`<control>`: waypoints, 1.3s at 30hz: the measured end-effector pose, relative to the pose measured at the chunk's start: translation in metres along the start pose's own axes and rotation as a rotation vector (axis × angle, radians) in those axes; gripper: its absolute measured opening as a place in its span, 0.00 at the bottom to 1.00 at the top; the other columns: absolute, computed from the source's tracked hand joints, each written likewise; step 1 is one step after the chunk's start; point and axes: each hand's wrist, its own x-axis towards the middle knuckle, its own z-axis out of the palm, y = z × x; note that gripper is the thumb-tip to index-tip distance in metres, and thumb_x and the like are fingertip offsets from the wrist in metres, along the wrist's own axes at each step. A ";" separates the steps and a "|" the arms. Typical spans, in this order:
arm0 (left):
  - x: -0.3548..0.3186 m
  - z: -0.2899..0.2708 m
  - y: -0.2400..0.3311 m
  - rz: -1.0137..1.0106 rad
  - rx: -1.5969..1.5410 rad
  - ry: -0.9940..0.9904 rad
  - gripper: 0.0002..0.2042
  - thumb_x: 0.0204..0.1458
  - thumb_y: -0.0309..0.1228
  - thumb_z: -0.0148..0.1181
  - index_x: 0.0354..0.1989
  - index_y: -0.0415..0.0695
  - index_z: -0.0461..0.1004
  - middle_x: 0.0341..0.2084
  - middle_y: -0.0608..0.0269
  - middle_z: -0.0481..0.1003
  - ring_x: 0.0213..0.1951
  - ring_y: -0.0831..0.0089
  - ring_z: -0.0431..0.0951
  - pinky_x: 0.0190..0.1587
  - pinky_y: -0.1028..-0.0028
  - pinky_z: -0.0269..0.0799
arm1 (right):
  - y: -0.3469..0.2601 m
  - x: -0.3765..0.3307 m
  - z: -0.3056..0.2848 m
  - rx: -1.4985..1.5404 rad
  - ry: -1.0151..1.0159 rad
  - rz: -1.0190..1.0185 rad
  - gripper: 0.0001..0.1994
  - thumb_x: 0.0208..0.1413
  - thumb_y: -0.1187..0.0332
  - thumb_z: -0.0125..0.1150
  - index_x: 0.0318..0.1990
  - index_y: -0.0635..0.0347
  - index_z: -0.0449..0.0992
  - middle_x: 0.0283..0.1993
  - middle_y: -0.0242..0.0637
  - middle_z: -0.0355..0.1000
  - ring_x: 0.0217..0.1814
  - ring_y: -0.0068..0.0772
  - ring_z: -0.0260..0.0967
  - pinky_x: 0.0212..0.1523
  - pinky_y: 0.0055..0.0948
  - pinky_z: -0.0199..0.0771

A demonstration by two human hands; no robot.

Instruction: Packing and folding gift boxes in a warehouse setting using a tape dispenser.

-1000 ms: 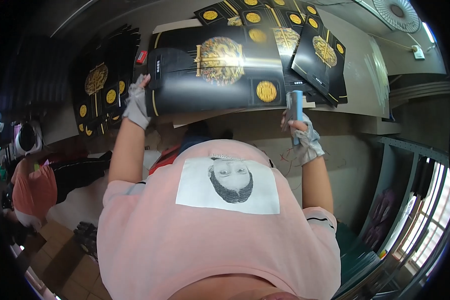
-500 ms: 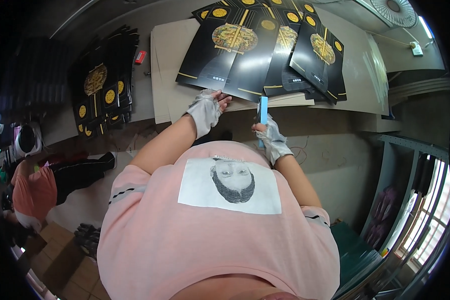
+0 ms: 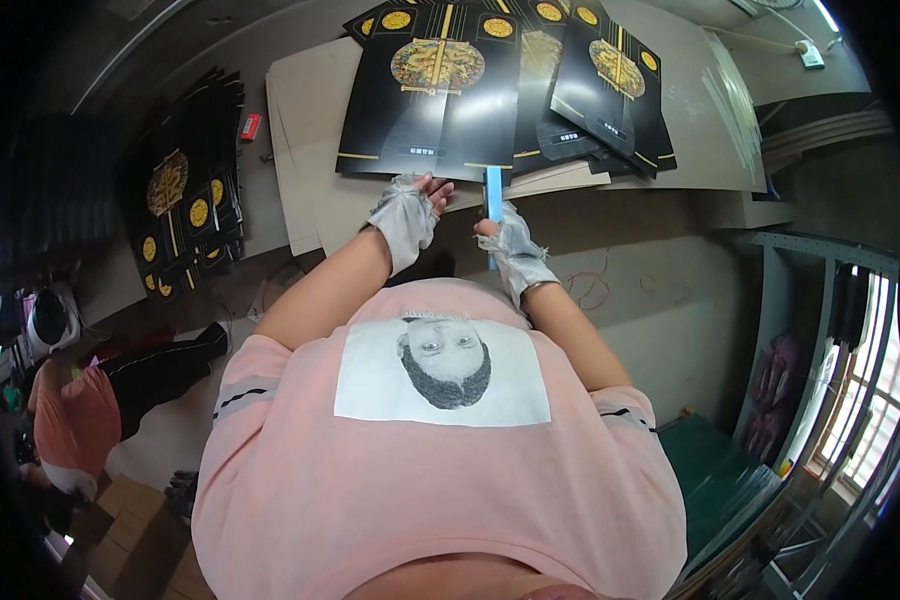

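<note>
My left hand (image 3: 408, 215), in a worn pale fingerless glove, is at the near edge of a black printed sheet (image 3: 390, 120) with gold discs and a round, colourful emblem. Its fingers are curled and appear to grip that edge. My right hand (image 3: 513, 245), gloved the same way, is closed around a light-blue, long narrow tool (image 3: 494, 195). The tool's far end meets the sheet's near edge close to the right corner; its exact kind is unclear. More black printed sheets (image 3: 610, 75) lie fanned out to the right, partly under the front one.
Large greyish boards (image 3: 295, 160) lie beneath the sheets on the table. At left are a black printed stack (image 3: 175, 190) and a small red box (image 3: 250, 127). Another person (image 3: 75, 420) is at far left. A metal rack (image 3: 810, 255) stands at right above a green surface (image 3: 705, 470).
The whole view has shifted a little. The front sheet has turned slightly, so its near edge lies more level. Both hands keep their places along that edge, the blue tool still in my right.
</note>
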 end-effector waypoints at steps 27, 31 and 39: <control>-0.018 -0.027 0.054 0.317 0.101 0.348 0.17 0.50 0.35 0.59 0.48 0.48 0.68 0.36 0.64 0.70 0.32 0.71 0.73 0.27 0.77 0.70 | 0.007 0.030 -0.070 0.368 -0.172 0.364 0.07 0.44 0.73 0.61 0.29 0.64 0.69 0.21 0.35 0.67 0.19 0.28 0.64 0.19 0.27 0.63; -0.012 -0.025 0.053 0.208 0.353 0.205 0.20 0.48 0.29 0.61 0.51 0.46 0.67 0.36 0.66 0.71 0.31 0.72 0.73 0.28 0.76 0.70 | 0.003 0.029 -0.062 0.560 -0.215 0.334 0.19 0.46 0.72 0.60 0.47 0.65 0.67 0.27 0.36 0.70 0.25 0.25 0.67 0.26 0.23 0.69; -0.002 -0.008 0.023 0.165 0.347 0.087 0.14 0.44 0.26 0.64 0.41 0.47 0.70 0.26 0.68 0.70 0.27 0.74 0.70 0.29 0.75 0.70 | -0.005 0.030 0.030 0.338 -0.307 0.142 0.13 0.41 0.66 0.62 0.30 0.65 0.69 0.27 0.40 0.68 0.29 0.37 0.65 0.31 0.35 0.65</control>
